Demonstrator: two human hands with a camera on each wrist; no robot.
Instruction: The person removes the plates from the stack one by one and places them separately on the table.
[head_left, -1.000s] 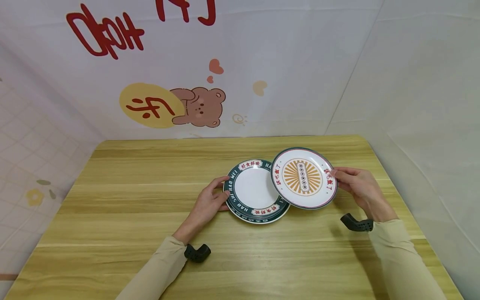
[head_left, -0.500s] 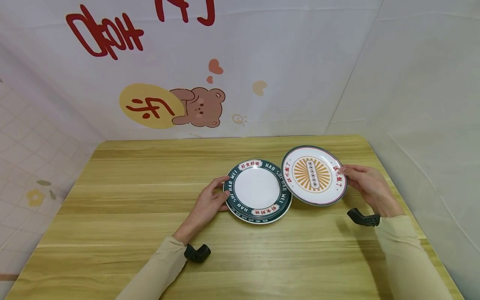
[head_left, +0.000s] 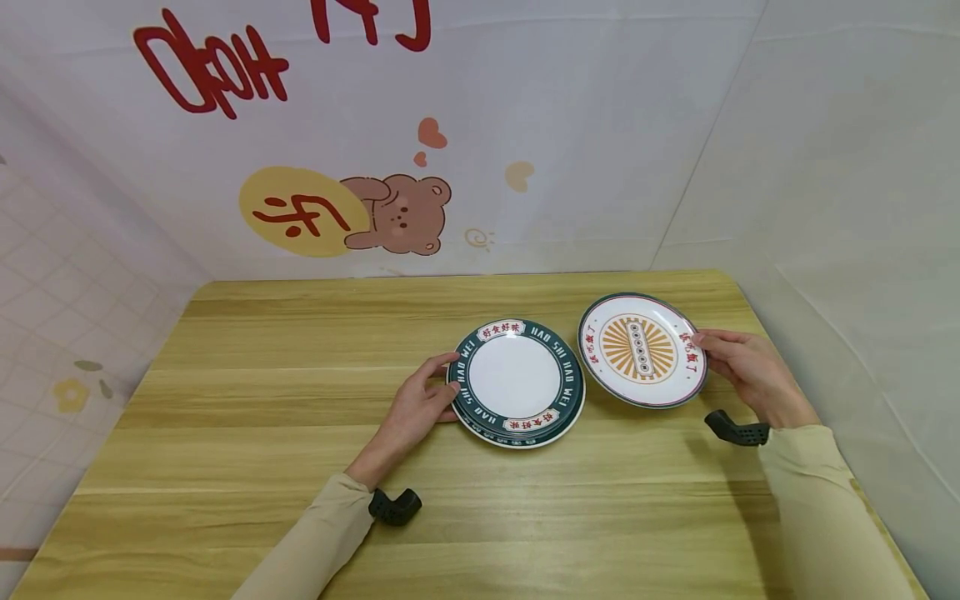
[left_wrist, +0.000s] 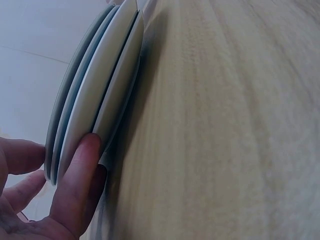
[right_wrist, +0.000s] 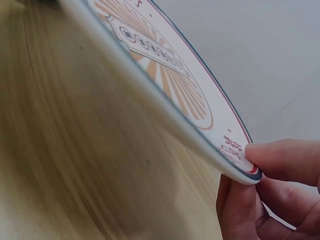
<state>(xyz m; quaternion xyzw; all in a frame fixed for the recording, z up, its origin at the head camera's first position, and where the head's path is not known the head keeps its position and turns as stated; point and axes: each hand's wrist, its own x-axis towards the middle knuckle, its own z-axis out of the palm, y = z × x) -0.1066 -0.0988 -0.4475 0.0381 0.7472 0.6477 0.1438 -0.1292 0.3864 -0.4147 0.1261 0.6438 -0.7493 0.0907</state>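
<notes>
A stack of plates (head_left: 513,376) with green lettered rims sits right of the table's middle. My left hand (head_left: 412,407) holds the stack by its left edge; in the left wrist view, fingertips lie against the stacked rims (left_wrist: 95,85), at both the upper and the lower plates. To the right, my right hand (head_left: 752,372) pinches a white plate (head_left: 639,350) with an orange sunburst and red characters by its right rim. The right wrist view shows the thumb on this plate's face (right_wrist: 170,75) and fingers under the rim, with the wooden surface below it.
The wooden table (head_left: 262,417) extends left and front of the plates. A white wall sheet (head_left: 585,108) with a printed bear (head_left: 405,215) stands behind, and another pale sheet (head_left: 862,208) runs along the right side.
My right hand has carried the sunburst plate rightward, from overlapping the stack to beside it, uncovering the top green-rimmed plate. My left hand and the stack have stayed in place.
</notes>
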